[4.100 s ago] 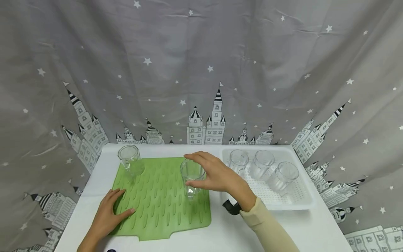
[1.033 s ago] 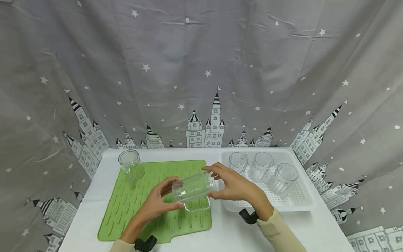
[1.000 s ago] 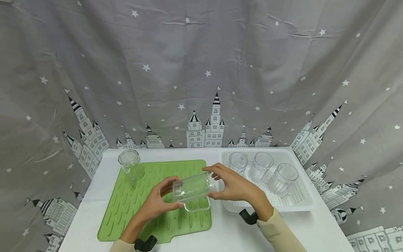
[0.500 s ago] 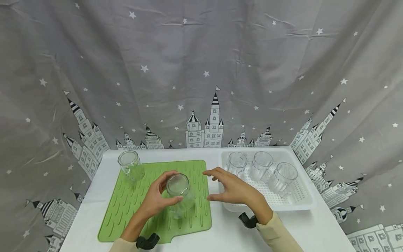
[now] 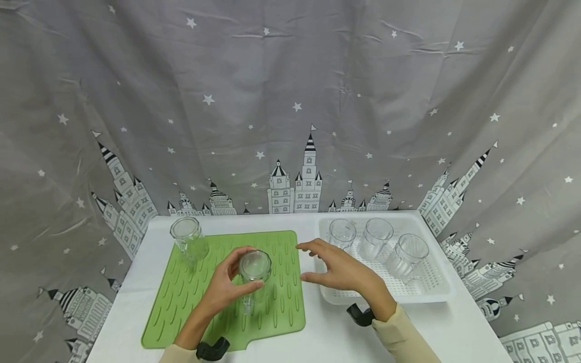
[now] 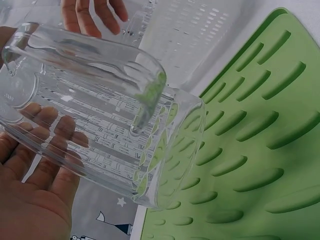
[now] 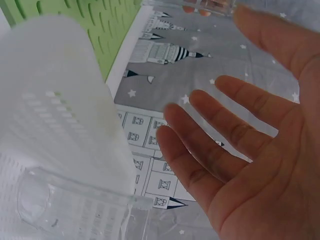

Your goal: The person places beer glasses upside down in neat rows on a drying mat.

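My left hand (image 5: 224,285) holds a clear glass mug (image 5: 255,266) over the green ridged mat (image 5: 172,307), fingers and thumb around its base end. The mug is upside down, base up, and its handle (image 6: 100,60) shows along its side in the left wrist view. To the right, my right hand (image 5: 338,267) hovers between the mat and the white basket with fingers spread, apart from the mug. Its palm and fingers (image 7: 215,145) hold nothing in the right wrist view. Another glass mug (image 5: 188,239) stands base up at the mat's back left corner.
A white perforated basket (image 5: 386,298) sits at the right of the white table (image 5: 336,343). In it stand three glass mugs, a left one (image 5: 342,232), a middle one (image 5: 378,237) and a right one (image 5: 410,254). A grey curtain (image 5: 290,75) with stars and castles hangs behind.
Four seconds ago the right hand held the mug upright. Both hands then held it sideways; now it is base up in the left hand alone, and the right hand has let go.
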Available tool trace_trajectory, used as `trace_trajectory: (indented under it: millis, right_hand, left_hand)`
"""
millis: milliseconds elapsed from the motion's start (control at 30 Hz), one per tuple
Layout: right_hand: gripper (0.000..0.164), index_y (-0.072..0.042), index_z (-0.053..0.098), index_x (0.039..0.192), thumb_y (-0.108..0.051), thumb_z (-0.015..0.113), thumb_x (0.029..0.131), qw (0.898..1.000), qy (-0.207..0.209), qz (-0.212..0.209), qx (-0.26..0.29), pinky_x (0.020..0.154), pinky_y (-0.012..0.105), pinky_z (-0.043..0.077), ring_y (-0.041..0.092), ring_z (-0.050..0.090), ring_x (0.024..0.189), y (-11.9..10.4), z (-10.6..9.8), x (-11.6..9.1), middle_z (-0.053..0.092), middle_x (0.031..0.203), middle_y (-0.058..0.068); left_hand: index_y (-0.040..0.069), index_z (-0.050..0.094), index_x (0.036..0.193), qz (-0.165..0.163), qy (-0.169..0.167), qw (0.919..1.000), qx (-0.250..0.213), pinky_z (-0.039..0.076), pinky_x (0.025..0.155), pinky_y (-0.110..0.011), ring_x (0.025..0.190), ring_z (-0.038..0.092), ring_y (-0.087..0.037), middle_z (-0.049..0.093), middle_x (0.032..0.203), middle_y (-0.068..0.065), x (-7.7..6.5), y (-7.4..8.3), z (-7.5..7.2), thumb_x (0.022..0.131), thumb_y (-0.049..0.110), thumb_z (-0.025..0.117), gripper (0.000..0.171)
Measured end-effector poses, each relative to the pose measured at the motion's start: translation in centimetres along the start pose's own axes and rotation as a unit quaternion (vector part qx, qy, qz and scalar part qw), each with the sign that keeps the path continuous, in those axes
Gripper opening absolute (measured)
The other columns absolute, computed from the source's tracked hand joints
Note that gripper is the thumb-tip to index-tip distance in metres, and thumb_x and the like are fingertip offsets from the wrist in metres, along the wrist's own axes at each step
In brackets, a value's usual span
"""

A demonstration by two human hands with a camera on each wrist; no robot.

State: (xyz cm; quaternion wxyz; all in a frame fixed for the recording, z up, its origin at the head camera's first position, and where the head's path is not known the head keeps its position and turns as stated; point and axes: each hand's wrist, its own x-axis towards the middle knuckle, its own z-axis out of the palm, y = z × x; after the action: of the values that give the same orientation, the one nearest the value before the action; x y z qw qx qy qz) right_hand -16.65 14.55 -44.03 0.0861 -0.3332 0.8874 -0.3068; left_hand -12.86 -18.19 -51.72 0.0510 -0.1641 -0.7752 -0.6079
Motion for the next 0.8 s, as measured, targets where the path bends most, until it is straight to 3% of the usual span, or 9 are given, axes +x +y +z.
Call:
trace_trajectory:
  millis: [167, 300, 600, 800]
  right_hand:
    - [0.049, -0.014, 0.057, 0.154, -0.036, 0.061, 0.111, 0.999, 0.025, -0.006, -0.046, 0.126, 0.055, 0.046, 0.032, 0.054, 0.15, 0.5, -0.9, 0.4, 0.062, 0.154, 0.007]
    - [0.046, -0.008, 0.056, 0.154, -0.03, 0.057, 0.113, 0.996, 0.034, 0.002, -0.082, 0.128, 0.06, 0.042, 0.039, 0.049, 0.152, 1.0, -2.0, 0.9, 0.058, 0.156, 0.016]
    - [0.066, -0.001, 0.038, 0.165, -0.033, 0.059, 0.111, 0.984, 0.004, 0.094, -0.148, 0.129, 0.074, 0.029, 0.053, 0.028, 0.161, 4.2, -3.9, 2.6, 0.033, 0.172, 0.029]
    - [0.075, -0.001, 0.033, 0.167, -0.037, 0.062, 0.108, 0.981, -0.008, 0.12, -0.155, 0.13, 0.076, 0.023, 0.055, 0.024, 0.161, 6.4, -4.0, 3.4, 0.03, 0.172, 0.031]
  left_hand:
    - [0.01, 0.057, 0.15, -0.001, -0.001, 1.0, 0.001, 0.052, 0.111, -0.018, 0.127, 0.062, 0.0, 0.064, 0.145, -0.013, -0.1, -0.2, 0.1, 0.084, 0.007, 0.091, 0.074]
    - [0.014, 0.058, 0.149, -0.001, 0.0, 1.0, 0.006, 0.052, 0.111, -0.019, 0.127, 0.062, 0.0, 0.065, 0.145, -0.013, -0.1, -0.3, 0.1, 0.084, 0.007, 0.091, 0.074]
    - [0.016, 0.058, 0.149, -0.005, 0.0, 1.0, 0.006, 0.051, 0.111, -0.02, 0.126, 0.062, -0.001, 0.066, 0.143, -0.012, -0.2, -0.6, 0.0, 0.083, 0.008, 0.091, 0.073]
    - [0.017, 0.058, 0.148, -0.006, -0.004, 1.0, 0.004, 0.052, 0.111, -0.02, 0.126, 0.063, -0.001, 0.066, 0.143, -0.012, -0.2, -1.1, 0.1, 0.085, 0.009, 0.09, 0.071]
